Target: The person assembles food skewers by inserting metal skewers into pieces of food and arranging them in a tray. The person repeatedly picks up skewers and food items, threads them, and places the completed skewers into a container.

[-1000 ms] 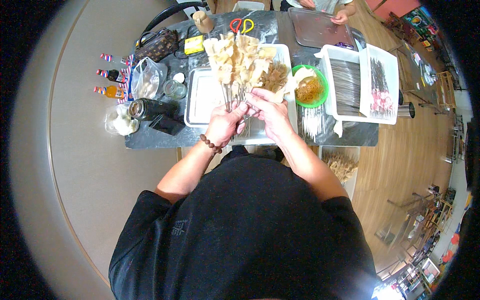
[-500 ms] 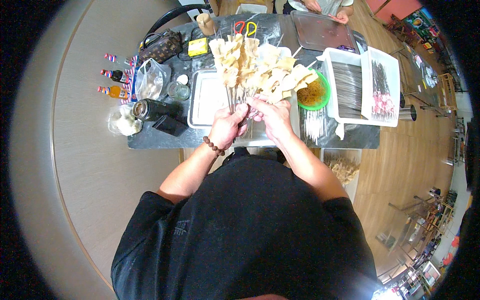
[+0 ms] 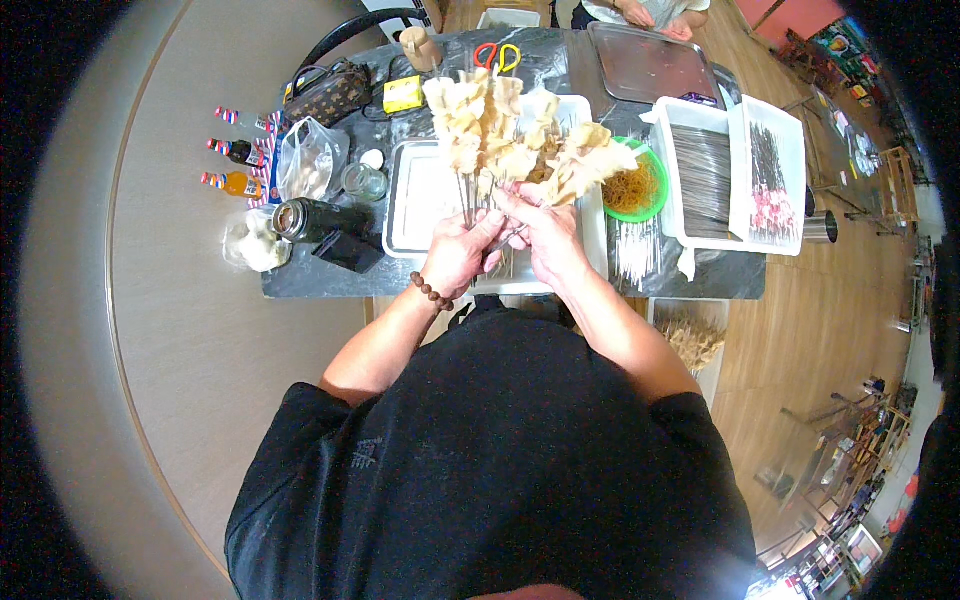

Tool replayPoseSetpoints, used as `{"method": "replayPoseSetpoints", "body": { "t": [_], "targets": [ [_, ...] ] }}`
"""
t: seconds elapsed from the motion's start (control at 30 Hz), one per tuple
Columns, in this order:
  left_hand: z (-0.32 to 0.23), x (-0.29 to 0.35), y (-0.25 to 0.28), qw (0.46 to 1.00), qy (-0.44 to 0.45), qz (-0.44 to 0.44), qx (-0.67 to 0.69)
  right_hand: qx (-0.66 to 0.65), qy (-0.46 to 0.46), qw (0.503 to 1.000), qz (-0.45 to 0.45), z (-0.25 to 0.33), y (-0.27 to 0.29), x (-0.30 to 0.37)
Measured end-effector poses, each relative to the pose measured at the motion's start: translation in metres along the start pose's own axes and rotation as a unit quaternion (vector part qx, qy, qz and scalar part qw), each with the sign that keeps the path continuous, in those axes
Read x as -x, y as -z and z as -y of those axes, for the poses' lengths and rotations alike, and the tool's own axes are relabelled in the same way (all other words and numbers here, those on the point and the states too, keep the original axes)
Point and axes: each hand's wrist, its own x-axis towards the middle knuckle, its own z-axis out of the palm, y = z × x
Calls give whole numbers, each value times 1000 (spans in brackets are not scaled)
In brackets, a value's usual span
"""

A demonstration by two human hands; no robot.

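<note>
My left hand (image 3: 462, 250), with a brown bead bracelet at the wrist, is closed round a bundle of thin skewers. Pale, folded sheet-like food (image 3: 470, 125) is threaded on their upper ends, standing nearly upright. Close beside it, my right hand (image 3: 550, 238) pinches more skewers; their pale folded pieces (image 3: 590, 165) lean away to the right. The fingertips of both hands nearly meet at the skewers' lower ends, so exact contact is hard to tell. Under the hands is a white tray (image 3: 594, 262), partly hidden, with more skewered pieces inside.
A metal tray (image 3: 400, 235) lies left, near a glass jar (image 3: 364, 182) and a dark flask (image 3: 315, 220). Right are a green basket (image 3: 655, 205) of brownish strands and white bins (image 3: 672, 238) of skewers. Scissors (image 3: 510, 57) lie beyond; a person's hands (image 3: 677, 30) work across the table.
The view has shifted slightly. The pale pieces on my right hand's skewers have bunched together toward the right, and more of the white tray's contents shows between the two bundles.
</note>
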Motion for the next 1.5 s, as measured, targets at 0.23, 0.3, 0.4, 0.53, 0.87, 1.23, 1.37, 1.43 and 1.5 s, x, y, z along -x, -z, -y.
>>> {"method": "replayPoseSetpoints", "body": {
  "t": [0.23, 0.3, 0.4, 0.53, 0.87, 1.23, 1.37, 1.43, 1.5],
  "targets": [
    [3, -2, 10, 998, 5, 42, -38, -1, 13, 1000, 4, -2, -11, 0],
    [4, -2, 11, 999, 4, 52, -4, -14, 17, 1000, -15, -3, -7, -2],
    [0, -1, 10, 996, 1, 85, 41, 0, -7, 999, 31, 0, 0, -3],
    [-1, -2, 11, 995, 28, 89, 42, -12, -73, 996, 41, 3, 2, -8],
    [7, -9, 11, 994, 36, 97, 29, -9, -46, 997, 54, -3, 11, -12],
    [-1, -11, 8, 991, 38, 129, -24, -34, -70, 994, 82, 1, 14, -16],
    [6, -13, 9, 990, 49, 131, -23, -36, -92, 992, 74, -4, 19, -21],
    [9, -13, 10, 991, 53, 122, -12, -45, -90, 993, 64, -5, 17, -19],
    [12, -14, 12, 992, 57, 110, -1, -33, -85, 995, 44, -7, 16, -21]
  ]
}}
